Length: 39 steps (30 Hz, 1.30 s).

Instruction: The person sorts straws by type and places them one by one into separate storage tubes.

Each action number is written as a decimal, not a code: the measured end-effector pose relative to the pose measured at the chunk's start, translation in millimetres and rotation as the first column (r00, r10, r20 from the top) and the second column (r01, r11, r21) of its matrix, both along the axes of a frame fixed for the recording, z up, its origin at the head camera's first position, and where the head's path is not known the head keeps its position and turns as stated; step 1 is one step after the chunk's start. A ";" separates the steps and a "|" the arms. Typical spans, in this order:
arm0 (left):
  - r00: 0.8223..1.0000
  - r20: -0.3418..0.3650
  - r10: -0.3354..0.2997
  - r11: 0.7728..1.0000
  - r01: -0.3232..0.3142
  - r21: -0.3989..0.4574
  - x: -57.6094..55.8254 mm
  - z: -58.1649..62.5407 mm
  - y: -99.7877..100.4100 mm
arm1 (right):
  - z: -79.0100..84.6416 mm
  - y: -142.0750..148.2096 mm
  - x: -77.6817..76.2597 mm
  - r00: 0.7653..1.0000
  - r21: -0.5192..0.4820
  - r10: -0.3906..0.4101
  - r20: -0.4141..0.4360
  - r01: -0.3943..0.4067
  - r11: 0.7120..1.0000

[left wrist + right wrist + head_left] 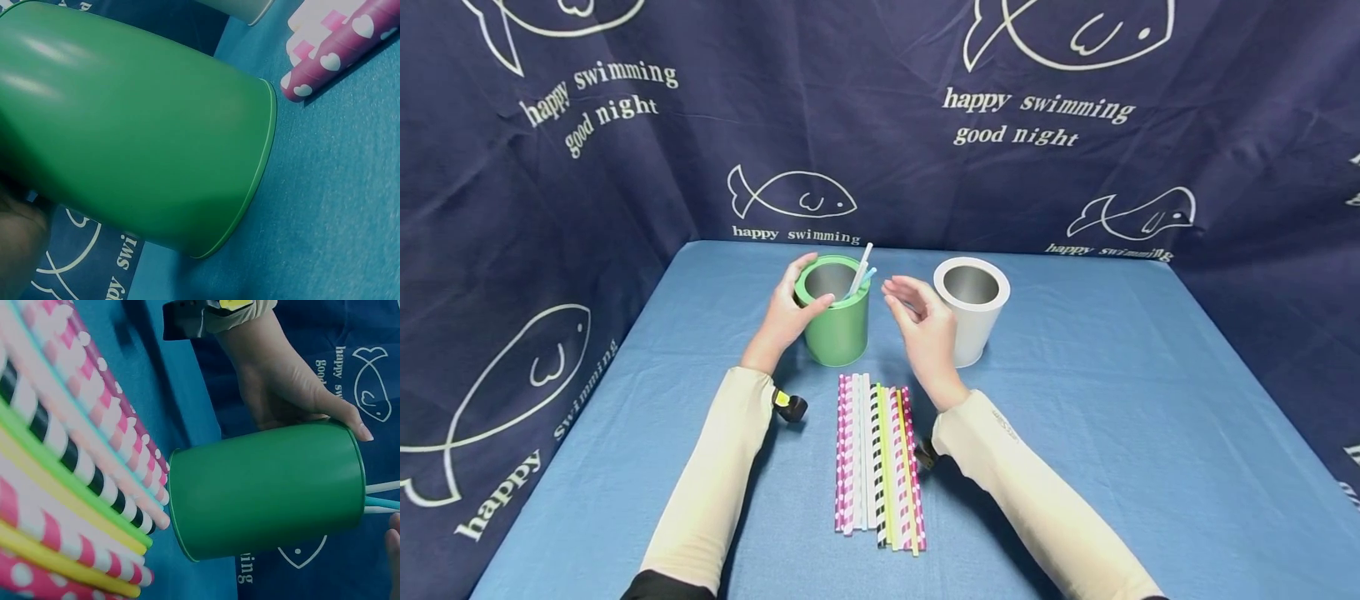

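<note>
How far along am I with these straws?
Looks done: a few white and blue straws lean in the green container. In hand: your left hand grips it; your right hand hovers nearby, no straw visible in it. Probably left: the row of loose straws in front; the white container shows none inside.

left sleeve (715, 475): cream, lightly creased fabric. black fabric (666, 586): at the left sleeve's elbow end. wrist unit (794, 409): black, blocky, at the left sleeve's wrist end; bears a yellow marking (782, 399). right sleeve (1037, 492): cream, right of the left sleeve; small grey lettering (1004, 424) near its cuff.
</note>
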<state>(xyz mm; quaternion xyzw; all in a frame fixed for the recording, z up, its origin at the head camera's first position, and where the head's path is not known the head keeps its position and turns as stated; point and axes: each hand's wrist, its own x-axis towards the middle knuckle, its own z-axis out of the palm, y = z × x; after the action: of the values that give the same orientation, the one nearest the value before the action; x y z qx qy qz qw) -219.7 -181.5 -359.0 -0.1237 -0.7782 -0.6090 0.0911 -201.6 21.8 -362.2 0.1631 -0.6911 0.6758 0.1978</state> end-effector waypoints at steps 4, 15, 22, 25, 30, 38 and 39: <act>1.000 0.004 -0.002 1.000 0.002 0.006 0.4 0.0 0.5 | -2.5 9.7 7.6 1.000 0.047 -0.004 0.028 0.003 0.999; 1.000 0.008 0.004 1.000 -0.005 0.023 -13.2 -18.2 -5.7 | -12.6 26.6 21.2 0.988 0.141 0.009 0.155 -0.031 0.990; 1.000 0.007 -0.003 0.999 0.003 0.047 -24.4 -34.6 -9.9 | -20.2 30.1 26.2 0.973 0.180 0.024 0.231 -0.067 0.981; 1.000 0.004 0.001 0.999 -0.002 0.045 -24.3 -35.0 -9.7 | -24.7 31.6 28.5 0.969 0.240 0.023 0.246 -0.084 0.967; 1.000 0.011 0.005 0.999 -0.006 0.039 -24.4 -33.1 -8.3 | -29.6 35.5 36.9 0.947 0.395 0.080 0.311 -0.205 0.895; 1.000 -0.010 0.005 1.000 -0.005 0.031 -19.6 -24.8 -5.2 | -39.1 40.0 56.0 0.904 0.528 0.113 0.413 -0.338 0.779; 1.000 -0.019 0.006 0.999 -0.005 0.033 -23.2 -28.9 -6.4 | -41.2 40.3 57.7 0.901 0.531 0.124 0.415 -0.350 0.771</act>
<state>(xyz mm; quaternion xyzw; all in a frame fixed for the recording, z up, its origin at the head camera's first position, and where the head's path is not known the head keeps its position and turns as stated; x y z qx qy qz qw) -242.9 -188.0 -387.9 -0.1258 -0.7674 -0.6203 0.1024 -143.9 62.1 -403.4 0.1787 -0.8645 0.4629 -0.0802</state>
